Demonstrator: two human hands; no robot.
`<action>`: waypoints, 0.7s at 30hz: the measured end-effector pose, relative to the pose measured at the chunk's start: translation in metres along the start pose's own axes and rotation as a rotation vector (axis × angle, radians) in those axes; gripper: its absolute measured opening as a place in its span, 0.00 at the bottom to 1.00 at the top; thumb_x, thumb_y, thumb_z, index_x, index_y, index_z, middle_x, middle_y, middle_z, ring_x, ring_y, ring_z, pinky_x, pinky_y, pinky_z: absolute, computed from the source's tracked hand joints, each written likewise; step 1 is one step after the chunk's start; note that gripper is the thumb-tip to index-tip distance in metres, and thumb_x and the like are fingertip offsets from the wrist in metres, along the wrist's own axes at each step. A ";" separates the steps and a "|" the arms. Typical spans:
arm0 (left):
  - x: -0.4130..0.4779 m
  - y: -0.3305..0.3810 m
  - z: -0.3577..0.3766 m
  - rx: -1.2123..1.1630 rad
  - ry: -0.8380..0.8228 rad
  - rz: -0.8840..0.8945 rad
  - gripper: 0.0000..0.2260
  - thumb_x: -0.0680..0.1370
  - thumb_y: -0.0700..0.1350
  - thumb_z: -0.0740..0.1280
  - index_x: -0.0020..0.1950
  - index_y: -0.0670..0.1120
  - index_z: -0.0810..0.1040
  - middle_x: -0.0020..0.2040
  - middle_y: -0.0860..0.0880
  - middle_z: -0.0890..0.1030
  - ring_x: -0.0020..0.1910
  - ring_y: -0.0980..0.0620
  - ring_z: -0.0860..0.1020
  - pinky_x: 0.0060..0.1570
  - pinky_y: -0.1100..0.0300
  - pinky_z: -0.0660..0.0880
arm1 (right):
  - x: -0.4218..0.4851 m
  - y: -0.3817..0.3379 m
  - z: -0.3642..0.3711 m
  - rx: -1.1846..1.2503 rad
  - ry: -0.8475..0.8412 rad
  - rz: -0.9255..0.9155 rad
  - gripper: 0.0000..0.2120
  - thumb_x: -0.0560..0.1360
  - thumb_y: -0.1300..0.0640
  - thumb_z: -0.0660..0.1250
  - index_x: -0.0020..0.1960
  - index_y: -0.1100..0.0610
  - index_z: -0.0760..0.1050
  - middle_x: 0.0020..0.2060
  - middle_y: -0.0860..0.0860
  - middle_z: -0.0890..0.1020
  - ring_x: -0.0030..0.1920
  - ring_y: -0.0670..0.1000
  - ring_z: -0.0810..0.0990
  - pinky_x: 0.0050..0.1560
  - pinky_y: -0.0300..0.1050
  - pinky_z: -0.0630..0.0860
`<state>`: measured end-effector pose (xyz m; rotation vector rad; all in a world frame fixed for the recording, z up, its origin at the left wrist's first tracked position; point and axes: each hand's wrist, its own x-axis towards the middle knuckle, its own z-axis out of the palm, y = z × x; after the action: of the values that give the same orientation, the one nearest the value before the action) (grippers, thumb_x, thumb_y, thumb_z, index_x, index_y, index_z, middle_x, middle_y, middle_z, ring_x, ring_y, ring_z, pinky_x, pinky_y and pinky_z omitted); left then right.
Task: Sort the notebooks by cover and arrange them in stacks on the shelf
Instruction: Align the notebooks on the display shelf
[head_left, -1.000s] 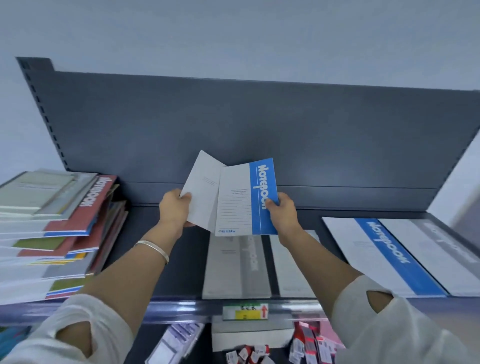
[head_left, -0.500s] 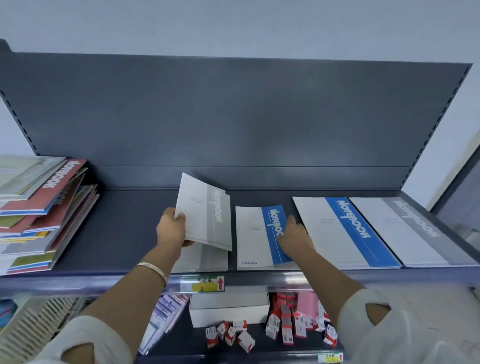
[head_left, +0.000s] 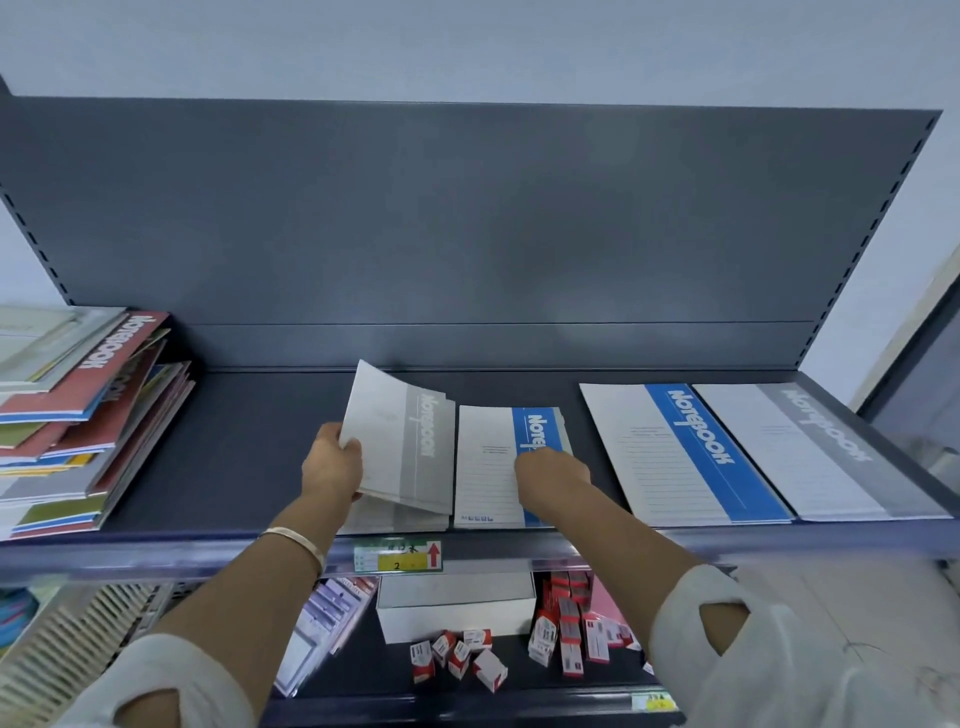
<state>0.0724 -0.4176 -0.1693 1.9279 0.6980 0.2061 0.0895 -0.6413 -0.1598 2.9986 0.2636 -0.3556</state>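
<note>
My left hand (head_left: 332, 465) holds a small grey-striped notebook (head_left: 402, 441) tilted above another grey one lying on the dark shelf (head_left: 234, 457). My right hand (head_left: 553, 465) rests flat on a small blue-striped notebook (head_left: 488, 462) that lies on the shelf just to the right. Further right lie a large blue-striped notebook (head_left: 680, 452) and a large grey-striped notebook (head_left: 810, 447), side by side. A mixed, untidy pile of notebooks (head_left: 78, 415) with red, green and grey covers sits at the shelf's left end.
The shelf's back panel (head_left: 467, 234) rises behind. A price tag (head_left: 397, 556) sits on the front rail. Below, a lower shelf holds a white box (head_left: 457, 605), several small red-and-white boxes (head_left: 566, 634) and packaged items (head_left: 322, 623).
A second ago both hands held the notebooks up together. The blue-striped one now lies on the shelf under my right hand, and my left hand has lowered the grey one to its left.
</note>
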 end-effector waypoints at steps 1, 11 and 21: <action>0.004 -0.006 -0.004 0.112 0.007 0.002 0.14 0.81 0.39 0.55 0.66 0.41 0.67 0.58 0.38 0.74 0.51 0.39 0.73 0.49 0.48 0.74 | 0.001 -0.002 -0.001 0.001 0.027 -0.007 0.16 0.78 0.63 0.58 0.65 0.58 0.70 0.61 0.55 0.74 0.60 0.57 0.74 0.56 0.52 0.73; 0.015 -0.027 -0.008 0.584 -0.074 0.013 0.16 0.79 0.41 0.59 0.65 0.36 0.67 0.66 0.36 0.67 0.65 0.36 0.66 0.62 0.49 0.66 | 0.009 -0.019 0.006 0.173 -0.119 -0.234 0.23 0.81 0.45 0.52 0.75 0.42 0.55 0.77 0.48 0.52 0.76 0.61 0.47 0.70 0.72 0.49; -0.006 -0.023 -0.013 0.732 -0.092 0.129 0.17 0.80 0.44 0.58 0.69 0.43 0.64 0.67 0.40 0.65 0.65 0.38 0.66 0.62 0.48 0.66 | 0.016 -0.036 -0.008 0.113 0.070 -0.298 0.19 0.80 0.50 0.57 0.69 0.53 0.68 0.64 0.56 0.72 0.64 0.61 0.70 0.63 0.60 0.68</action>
<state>0.0530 -0.4037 -0.1830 2.6636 0.6356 -0.0781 0.1002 -0.6026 -0.1595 3.0860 0.7247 -0.3009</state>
